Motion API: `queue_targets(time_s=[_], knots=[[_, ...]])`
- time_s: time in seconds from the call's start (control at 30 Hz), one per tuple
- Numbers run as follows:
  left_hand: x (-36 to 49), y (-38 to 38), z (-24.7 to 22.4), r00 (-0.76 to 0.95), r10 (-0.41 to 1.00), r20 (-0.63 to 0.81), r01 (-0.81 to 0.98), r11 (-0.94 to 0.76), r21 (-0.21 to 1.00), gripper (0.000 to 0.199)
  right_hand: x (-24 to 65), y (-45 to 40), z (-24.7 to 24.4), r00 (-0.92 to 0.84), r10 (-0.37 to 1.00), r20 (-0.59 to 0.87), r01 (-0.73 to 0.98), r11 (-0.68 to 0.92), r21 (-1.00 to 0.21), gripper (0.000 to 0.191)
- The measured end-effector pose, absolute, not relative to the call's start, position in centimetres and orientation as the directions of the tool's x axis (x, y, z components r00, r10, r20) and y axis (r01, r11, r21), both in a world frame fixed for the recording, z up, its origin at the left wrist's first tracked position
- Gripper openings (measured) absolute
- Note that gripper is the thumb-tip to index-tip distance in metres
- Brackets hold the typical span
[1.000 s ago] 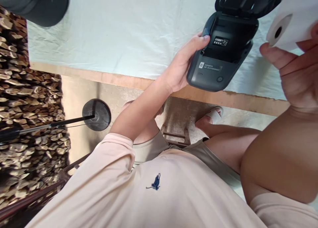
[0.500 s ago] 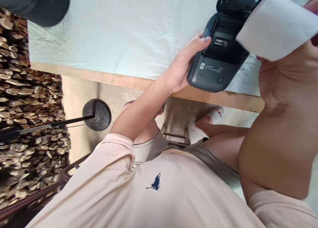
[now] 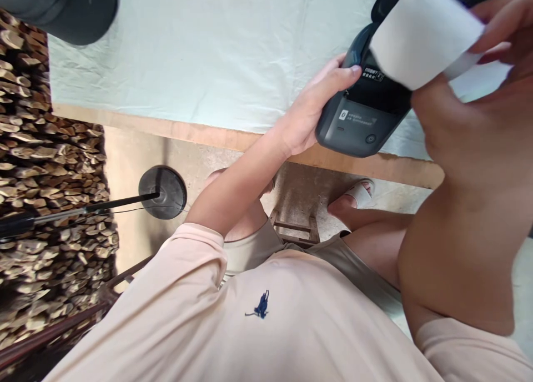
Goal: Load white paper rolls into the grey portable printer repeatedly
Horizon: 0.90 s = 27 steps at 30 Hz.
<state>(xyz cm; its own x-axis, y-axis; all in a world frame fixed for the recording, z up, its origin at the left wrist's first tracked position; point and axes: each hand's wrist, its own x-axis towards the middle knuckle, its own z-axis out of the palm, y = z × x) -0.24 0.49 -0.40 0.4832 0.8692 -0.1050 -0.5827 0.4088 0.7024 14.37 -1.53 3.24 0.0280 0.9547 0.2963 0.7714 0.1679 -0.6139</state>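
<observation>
Dark grey printer (image 3: 361,121), lid open; white paper roll (image 3: 420,35) above.

Printer (image 3: 358,118) above the table edge (image 3: 233,139), paper roll (image 3: 420,35) over it, stand base (image 3: 162,192) lower left.

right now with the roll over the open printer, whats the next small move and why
Probably lower the paper roll into the printer bay. The right hand holds it just above the open compartment, the lid is up, and the left hand grips the printer body, so the bay looks ready to receive it.
</observation>
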Motion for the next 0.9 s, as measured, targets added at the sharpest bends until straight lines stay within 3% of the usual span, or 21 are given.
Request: queue_targets(time_s=[0.1,0.23,0.47,0.6,0.8,0.9], knots=[[-0.14,0.50,-0.39,0.482,0.869,-0.109,-0.501,0.376,0.780,0.018,14.95,-1.46,3.17,-0.060,0.954,0.293,0.859,0.199,-0.471,0.028],[-0.12,0.57,-0.57,0.489,0.865,-0.117,-0.431,0.356,0.829,0.021,14.88,-1.50,3.44,-0.117,0.950,0.289,0.830,0.253,-0.497,0.040],[-0.18,0.52,-0.29,0.498,0.855,-0.146,-0.549,0.441,0.710,0.015,14.81,-1.73,4.06,-0.208,0.944,0.258,0.821,0.311,-0.478,0.042],[0.15,0.32,-0.04,0.476,0.862,-0.172,-0.498,0.426,0.755,0.023,14.72,-1.61,3.98,-0.192,0.954,0.230,0.845,0.280,-0.456,0.044],[0.48,0.08,0.21,0.420,0.900,-0.118,-0.454,0.322,0.831,0.020,14.56,-1.23,3.61,-0.117,0.979,0.168,0.967,0.151,-0.206,0.050],[0.49,0.07,0.12,0.425,0.898,-0.112,-0.445,0.315,0.839,0.019,14.47,-1.36,3.79,-0.132,0.981,0.140,0.963,0.160,-0.218,0.045]])
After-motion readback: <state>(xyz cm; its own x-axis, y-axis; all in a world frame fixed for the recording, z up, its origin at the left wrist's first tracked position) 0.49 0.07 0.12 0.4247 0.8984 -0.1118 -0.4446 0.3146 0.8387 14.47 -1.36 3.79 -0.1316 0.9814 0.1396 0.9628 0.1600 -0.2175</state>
